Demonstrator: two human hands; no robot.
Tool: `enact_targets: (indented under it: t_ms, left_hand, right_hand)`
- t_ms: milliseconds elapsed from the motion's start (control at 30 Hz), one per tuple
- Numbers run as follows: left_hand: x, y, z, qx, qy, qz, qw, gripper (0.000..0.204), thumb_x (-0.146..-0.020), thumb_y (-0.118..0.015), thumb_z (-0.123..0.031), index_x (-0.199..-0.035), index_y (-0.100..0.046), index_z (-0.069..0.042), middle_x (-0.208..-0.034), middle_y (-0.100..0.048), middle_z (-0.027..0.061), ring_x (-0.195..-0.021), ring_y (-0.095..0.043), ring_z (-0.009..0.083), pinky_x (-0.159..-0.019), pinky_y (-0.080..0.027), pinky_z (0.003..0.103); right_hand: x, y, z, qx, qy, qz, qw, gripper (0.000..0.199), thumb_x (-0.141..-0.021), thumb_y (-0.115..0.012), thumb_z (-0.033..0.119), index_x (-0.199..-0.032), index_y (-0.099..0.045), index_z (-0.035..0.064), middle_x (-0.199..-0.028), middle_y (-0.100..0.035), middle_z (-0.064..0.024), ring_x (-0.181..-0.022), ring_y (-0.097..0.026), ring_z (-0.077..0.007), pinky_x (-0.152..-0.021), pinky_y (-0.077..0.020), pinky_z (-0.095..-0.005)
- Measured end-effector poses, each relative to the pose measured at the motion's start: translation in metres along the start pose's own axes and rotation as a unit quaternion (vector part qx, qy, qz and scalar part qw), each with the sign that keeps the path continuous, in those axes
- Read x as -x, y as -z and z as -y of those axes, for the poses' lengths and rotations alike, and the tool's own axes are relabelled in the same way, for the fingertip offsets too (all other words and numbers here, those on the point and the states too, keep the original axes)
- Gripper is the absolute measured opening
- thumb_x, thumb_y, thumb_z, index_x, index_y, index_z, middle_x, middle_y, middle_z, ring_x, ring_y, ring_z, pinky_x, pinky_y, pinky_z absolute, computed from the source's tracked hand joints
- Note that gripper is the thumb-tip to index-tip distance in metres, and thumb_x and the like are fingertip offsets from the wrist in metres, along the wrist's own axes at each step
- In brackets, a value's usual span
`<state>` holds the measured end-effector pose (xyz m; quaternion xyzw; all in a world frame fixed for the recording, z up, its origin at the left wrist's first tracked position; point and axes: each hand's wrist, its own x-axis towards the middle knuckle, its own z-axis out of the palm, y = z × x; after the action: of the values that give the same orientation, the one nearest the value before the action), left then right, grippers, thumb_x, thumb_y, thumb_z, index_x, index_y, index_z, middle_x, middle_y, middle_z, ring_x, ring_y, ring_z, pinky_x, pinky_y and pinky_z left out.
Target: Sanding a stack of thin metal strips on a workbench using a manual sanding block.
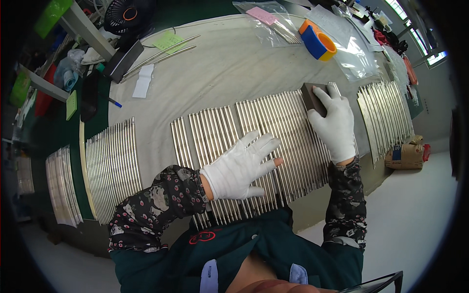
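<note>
A long row of thin shiny metal rods [215,129] lies side by side on a pale cloth-covered table [220,73]. My left hand [243,166], in a white glove with one fingertip bare, rests flat with fingers spread on the middle rods. My right hand [334,122], also gloved, grips a dark grey block [312,99] and presses it on the rods at the right end of the row.
More rod batches lie at the left [113,168], far left [62,185] and right [386,115]. Behind are a blue and orange tape roll [318,41], plastic bags [266,22], green notes [168,41], a white paper slip [142,80], a black fan [128,14]. A cardboard box [405,156] sits on the floor.
</note>
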<state>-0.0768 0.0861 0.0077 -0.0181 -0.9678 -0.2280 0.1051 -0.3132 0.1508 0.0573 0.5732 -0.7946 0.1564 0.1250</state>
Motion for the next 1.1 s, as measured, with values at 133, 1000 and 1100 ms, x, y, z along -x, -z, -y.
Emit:
enact_targets:
  t_ms: [133, 1000, 1100]
  left_hand:
    - [0.006, 0.008, -0.001, -0.008, 0.015, 0.028, 0.999, 0.080, -0.071, -0.076, -0.046, -0.133, -0.048, -0.004, -0.143, -0.038, 0.0269, -0.135, -0.036, 0.0417, -0.113, -0.026, 0.056]
    - [-0.058, -0.003, 0.018, -0.038, -0.043, 0.082, 0.995, 0.075, -0.079, -0.069, -0.051, -0.139, -0.047, -0.011, -0.151, -0.032, 0.0223, -0.142, -0.028, 0.0374, -0.115, -0.021, 0.058]
    - [-0.065, -0.002, 0.014, -0.041, -0.056, 0.068, 0.995, 0.073, -0.080, -0.068, -0.050, -0.138, -0.048, -0.011, -0.149, -0.034, 0.0224, -0.141, -0.030, 0.0368, -0.115, -0.020, 0.058]
  right_hand:
    - [0.025, 0.015, -0.020, -0.031, -0.043, 0.007, 0.999, 0.050, -0.071, -0.064, 0.019, -0.120, -0.067, 0.0052, -0.130, -0.056, -0.0246, -0.104, -0.058, -0.0368, -0.095, -0.0479, -0.0426]
    - [0.052, 0.027, -0.044, -0.047, -0.059, 0.023, 0.997, 0.052, -0.068, -0.066, 0.013, -0.119, -0.065, 0.0030, -0.132, -0.054, -0.0265, -0.111, -0.056, -0.0369, -0.097, -0.0459, -0.0435]
    - [0.043, 0.022, -0.035, -0.063, -0.032, 0.014, 0.997, 0.052, -0.068, -0.066, 0.013, -0.119, -0.065, 0.0030, -0.131, -0.054, -0.0263, -0.110, -0.056, -0.0371, -0.097, -0.0457, -0.0437]
